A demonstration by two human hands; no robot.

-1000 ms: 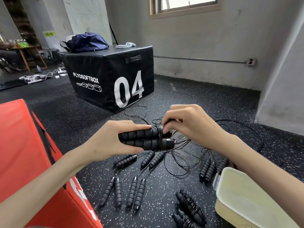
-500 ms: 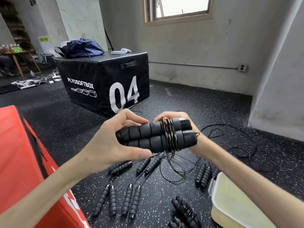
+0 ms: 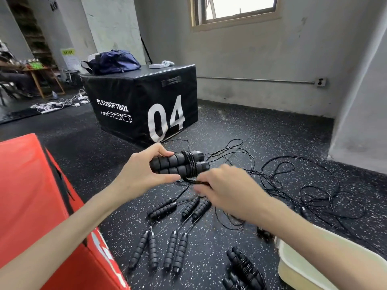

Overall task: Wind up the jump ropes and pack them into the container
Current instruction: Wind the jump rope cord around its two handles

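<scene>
The left hand (image 3: 144, 174) grips the paired handles (image 3: 178, 165), their long axis running left to right, coils near the right end. Just below it, the blurred right hand (image 3: 228, 191) pinches the cord (image 3: 193, 182). The container (image 3: 303, 266) sits near right.

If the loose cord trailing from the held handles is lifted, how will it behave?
The cord lies in limp loops on the floor, so it will likely sag and tangle. It looks thin, so probably light. The left hand grips the handles, probably keeping the wraps from unwinding.
</scene>
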